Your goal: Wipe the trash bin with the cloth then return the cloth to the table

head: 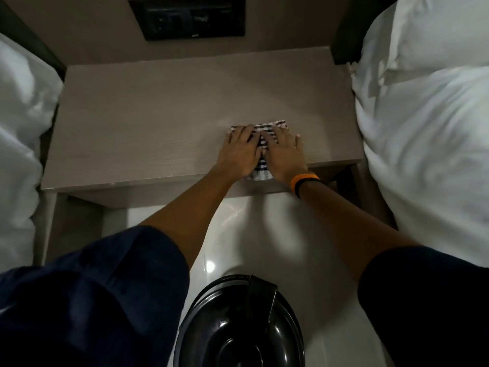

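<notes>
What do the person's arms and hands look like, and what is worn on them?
Both hands are bare, without gloves: the left hand and the right hand. The forearms are bare too. Dark navy short sleeves cover the upper arms. The right wrist carries an orange and black wristband. No rings can be made out.

A dark switch panel point(186, 17) sits in the wall. Left of it and lower lies white bedding point(18, 133); right of it, a white pillow and duvet point(428, 115). Well below it spreads glossy pale floor point(264, 234).
</notes>
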A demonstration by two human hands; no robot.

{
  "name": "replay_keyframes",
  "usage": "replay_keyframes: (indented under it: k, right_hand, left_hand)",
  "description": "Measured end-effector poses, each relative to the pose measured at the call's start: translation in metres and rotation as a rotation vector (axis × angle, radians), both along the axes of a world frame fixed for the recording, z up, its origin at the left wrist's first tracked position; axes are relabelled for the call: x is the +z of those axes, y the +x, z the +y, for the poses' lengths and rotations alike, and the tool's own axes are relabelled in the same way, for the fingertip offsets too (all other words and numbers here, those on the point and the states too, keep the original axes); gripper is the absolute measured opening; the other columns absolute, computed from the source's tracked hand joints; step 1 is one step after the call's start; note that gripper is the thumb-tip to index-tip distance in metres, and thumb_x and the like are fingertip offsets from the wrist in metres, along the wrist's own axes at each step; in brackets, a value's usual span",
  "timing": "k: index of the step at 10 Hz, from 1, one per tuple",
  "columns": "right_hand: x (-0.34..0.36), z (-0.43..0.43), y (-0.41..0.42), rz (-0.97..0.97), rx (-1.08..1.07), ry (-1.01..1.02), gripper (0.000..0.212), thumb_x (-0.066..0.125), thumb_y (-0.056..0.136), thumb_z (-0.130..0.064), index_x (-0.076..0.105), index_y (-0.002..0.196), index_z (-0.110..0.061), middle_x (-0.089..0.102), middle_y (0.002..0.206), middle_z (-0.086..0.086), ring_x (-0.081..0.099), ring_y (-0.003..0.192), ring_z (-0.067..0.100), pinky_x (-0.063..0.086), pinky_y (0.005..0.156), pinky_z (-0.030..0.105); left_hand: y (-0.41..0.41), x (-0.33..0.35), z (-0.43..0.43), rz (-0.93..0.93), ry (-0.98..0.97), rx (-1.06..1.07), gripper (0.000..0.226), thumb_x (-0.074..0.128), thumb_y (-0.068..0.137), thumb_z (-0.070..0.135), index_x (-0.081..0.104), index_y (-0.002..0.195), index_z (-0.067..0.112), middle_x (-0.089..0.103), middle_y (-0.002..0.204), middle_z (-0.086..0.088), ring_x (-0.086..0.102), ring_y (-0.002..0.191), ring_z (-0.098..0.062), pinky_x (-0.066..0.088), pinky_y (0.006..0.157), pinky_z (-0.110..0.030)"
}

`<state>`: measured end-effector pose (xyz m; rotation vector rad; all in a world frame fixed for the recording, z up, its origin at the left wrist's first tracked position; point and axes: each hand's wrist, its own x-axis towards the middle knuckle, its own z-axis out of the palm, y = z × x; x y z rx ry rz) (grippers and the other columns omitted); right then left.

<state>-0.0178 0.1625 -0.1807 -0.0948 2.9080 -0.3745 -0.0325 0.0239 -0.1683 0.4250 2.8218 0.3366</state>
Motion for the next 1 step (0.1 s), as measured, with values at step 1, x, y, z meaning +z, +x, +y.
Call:
replay_keyframes:
  k: [1]
  right_hand:
    - [-0.0029,-0.0021,0.0080,0.011,0.039,0.107,0.058,0.028,0.111,-0.036,0.013,0.163,-0.019,0.000,0.175,0.010,-0.005,0.162,0.030,-0.001,0.130,0.059]
  left_hand:
    - [0.0001,-0.0126,-0.0070,-0.011,-0.032,-0.060,0.061,0.021,0.109,0.040,0.005,0.162,0.012,-0.002,0.171,-0.007,-0.008,0.158,-0.027,-0.005,0.127,-0.048]
